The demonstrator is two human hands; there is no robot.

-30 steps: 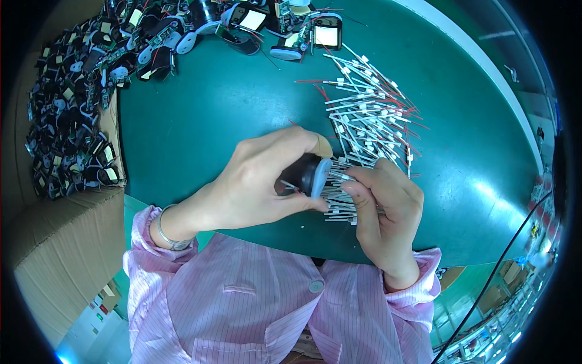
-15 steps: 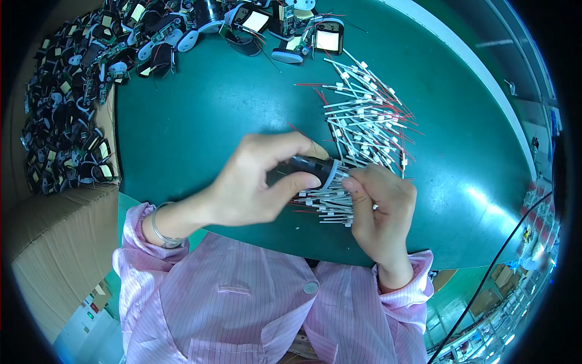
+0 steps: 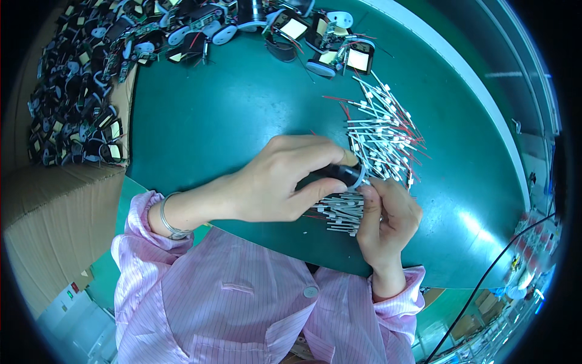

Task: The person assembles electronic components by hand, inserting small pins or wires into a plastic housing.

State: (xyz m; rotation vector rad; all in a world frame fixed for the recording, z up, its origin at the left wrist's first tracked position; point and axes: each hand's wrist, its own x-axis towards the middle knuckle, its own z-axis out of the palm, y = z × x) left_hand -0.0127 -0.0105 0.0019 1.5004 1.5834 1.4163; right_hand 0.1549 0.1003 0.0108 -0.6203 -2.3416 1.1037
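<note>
My left hand (image 3: 276, 177) is wrapped round a black rounded housing (image 3: 347, 174) with a pale grey rim, thumb below and fingers above. At the rim end, my right hand (image 3: 391, 217) is pinched closed with its fingertips against the housing. What sits between those fingertips is too small and covered to make out. Just beyond the hands lies a heap of thin white-sleeved wire leads (image 3: 381, 130) with white connectors and red wire ends. More white-sleeved leads (image 3: 339, 217) lie under and between the hands.
Black and grey housings with green circuit boards (image 3: 203, 24) are spread along the far edge of the green table (image 3: 200, 115). Many similar pieces (image 3: 73, 103) fill a cardboard box (image 3: 63, 200) at the left. A black cable (image 3: 485, 273) hangs at the right.
The view has turned a little, so the table and heaps sit farther right in the picture. Both hands keep their hold at the housing, its rim end now closer to my right fingertips.
</note>
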